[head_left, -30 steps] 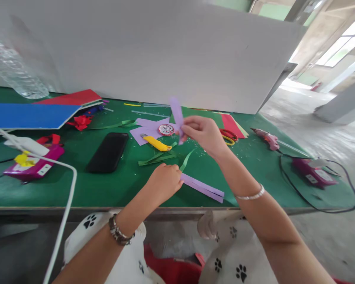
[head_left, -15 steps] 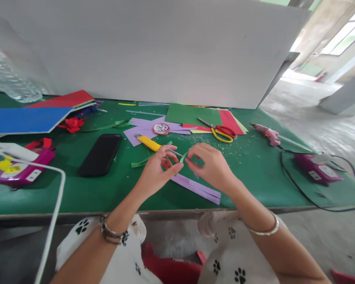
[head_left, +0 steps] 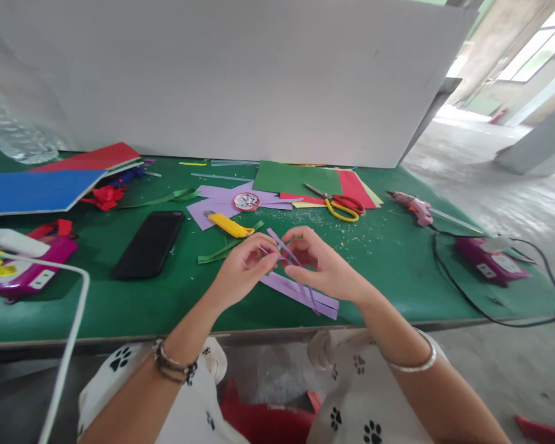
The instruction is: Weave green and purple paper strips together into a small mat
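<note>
My left hand is closed in a pinch, thumb against fingers, with a thin purplish piece showing between them. My right hand meets it at the fingertips and is closed on a narrow purple paper strip. That strip slants from above the fingers down toward the table's front edge. Under the hands lie wider purple paper strips. Just beyond my left hand are a yellow utility knife and a green paper strip. What the fingertips join is mostly hidden.
Scissors rest by green and red paper sheets. A small round dish sits on purple paper. A black phone lies left; a pink glue gun and corded purple power strip lie right. A white board stands behind.
The green strip between my fingertips is now out of sight. A long narrow purple strip now shows in my right hand, and both hands have turned slightly. The view has shifted a little.
</note>
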`<state>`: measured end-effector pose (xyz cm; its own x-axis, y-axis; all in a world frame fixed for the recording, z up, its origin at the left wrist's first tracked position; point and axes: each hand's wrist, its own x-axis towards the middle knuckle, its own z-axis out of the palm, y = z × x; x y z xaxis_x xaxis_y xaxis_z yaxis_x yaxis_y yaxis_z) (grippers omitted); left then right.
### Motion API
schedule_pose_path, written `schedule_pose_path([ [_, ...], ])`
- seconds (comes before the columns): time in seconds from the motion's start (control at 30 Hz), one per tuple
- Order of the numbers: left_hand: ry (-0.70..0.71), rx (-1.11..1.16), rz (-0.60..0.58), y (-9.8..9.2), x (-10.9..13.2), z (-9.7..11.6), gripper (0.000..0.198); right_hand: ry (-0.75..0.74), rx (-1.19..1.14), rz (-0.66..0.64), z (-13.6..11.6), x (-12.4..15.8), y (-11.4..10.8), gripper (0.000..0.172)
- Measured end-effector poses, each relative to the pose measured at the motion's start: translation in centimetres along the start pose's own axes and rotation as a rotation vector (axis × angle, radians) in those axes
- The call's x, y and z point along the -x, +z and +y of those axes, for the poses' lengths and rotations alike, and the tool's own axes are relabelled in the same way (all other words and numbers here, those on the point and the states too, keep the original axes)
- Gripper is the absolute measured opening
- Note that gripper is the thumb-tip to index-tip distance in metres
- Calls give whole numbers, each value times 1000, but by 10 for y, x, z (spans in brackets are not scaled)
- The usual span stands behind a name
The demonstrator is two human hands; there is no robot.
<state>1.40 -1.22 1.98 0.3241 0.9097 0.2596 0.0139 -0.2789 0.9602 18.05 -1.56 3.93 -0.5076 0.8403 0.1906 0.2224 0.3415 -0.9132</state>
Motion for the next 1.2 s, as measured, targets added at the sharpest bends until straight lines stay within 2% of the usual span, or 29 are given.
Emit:
schedule_pose_path([
  [0.07,-3,32,-45,3,-1,1,16,55,-181,-30,4,-1,-2,22],
  [0.17,1,51,-57,6,-4,2,12,121,-310,-21,8,-1,-8,19],
  [0.3,-16,66,-41,9,-6,1,11,200,-304,-9,11,0,-19,22],
  [0.4,-44,71,-19,8,-7,-1,14,213,-293,71,12,0,-27,24],
  [0.5,-54,104,-5,9,-7,-7,37,174,-346,163,10,-1,-28,29],
  [0.57,-57,106,-66,12,-6,-10,56,139,-437,203,6,-3,-23,31],
  [0.67,-59,32,-175,20,-4,-12,68,73,-591,312,-1,-7,-13,32],
  [0.73,-40,-30,-226,24,-2,-10,63,30,-651,426,-4,-10,-8,29],
  [0.83,-66,-103,-286,28,0,-4,36,25,-688,548,-5,-12,-5,27],
  [0.9,-103,-110,-295,30,1,-1,25,48,-675,594,-5,-12,-4,29],
  [1.07,-172,37,-224,38,4,0,30,50,-625,705,-4,-12,-2,35],
  [1.2,-173,-84,-275,46,7,-3,27,-1,-574,785,-7,-13,-1,36],
])
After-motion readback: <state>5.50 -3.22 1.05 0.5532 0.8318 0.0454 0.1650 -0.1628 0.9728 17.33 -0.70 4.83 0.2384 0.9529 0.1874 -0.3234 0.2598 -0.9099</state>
